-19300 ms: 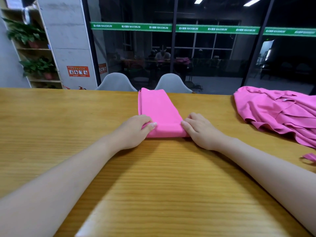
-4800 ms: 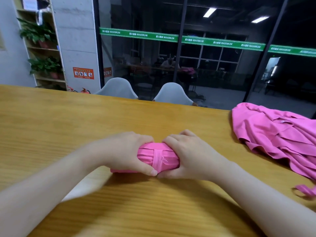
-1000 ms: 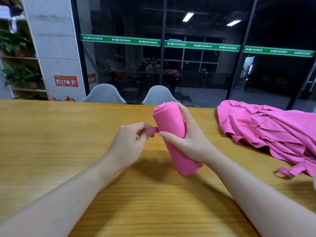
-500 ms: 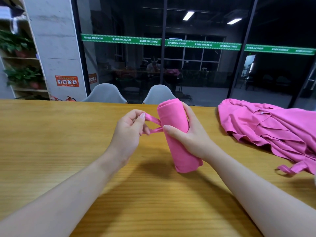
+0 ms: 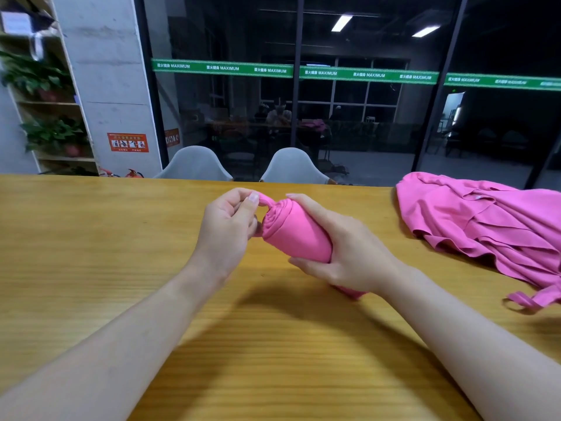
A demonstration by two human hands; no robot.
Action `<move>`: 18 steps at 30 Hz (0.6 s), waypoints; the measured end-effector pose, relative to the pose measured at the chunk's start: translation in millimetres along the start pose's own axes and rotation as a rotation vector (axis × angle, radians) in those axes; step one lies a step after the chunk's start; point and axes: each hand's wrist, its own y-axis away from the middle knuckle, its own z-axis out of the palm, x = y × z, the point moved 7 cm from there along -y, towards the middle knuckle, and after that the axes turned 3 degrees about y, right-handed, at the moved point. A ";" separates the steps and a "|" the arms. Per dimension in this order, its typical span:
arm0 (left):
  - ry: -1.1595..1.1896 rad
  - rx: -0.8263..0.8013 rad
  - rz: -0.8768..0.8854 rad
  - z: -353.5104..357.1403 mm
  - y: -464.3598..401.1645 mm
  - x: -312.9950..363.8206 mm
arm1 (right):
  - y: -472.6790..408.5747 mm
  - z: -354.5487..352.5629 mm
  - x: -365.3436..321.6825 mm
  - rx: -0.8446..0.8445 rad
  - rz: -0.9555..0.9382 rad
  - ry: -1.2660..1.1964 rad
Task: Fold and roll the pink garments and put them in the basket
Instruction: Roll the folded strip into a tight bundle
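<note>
One wooden table (image 5: pixel 91 253) fills the lower frame, grain running left to right. Loose pile of pink garments (image 5: pixel 491 226) lies on its far right part, crumpled, a strap loop (image 5: pixel 529 300) trailing toward the near edge. Two grey chairs (image 5: pixel 194 165) stand behind the table's far edge, dark glass wall behind them with a green banner (image 5: pixel 224 68) across it. Shelf with potted plants (image 5: pixel 45 132) at far left.

Rolled pink garment (image 5: pixel 299 235) is held above the table, mid-frame, tilted, its spiral end pointing up-left, lower end poking out below the right wrist. Well apart from the loose pile.

Right hand (image 5: pixel 349 253) wraps round the roll's middle, fingers curled over top, thumb underneath, firm grip. Left hand (image 5: pixel 227 226) sits just beside the spiral end, thumb and forefinger pinching a small pink strap (image 5: pixel 263 199) coming off the roll; other fingers curled in.

Basket not in view.
</note>
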 end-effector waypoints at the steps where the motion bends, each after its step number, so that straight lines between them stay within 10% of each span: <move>1: -0.003 -0.001 0.000 -0.1 0.2 -0.8 | 0.2 2.1 -2.1 -0.021 -0.021 0.033; 18: -0.339 -0.131 0.414 20.9 20.0 26.1 | -2.3 13.4 13.2 -0.110 0.065 0.135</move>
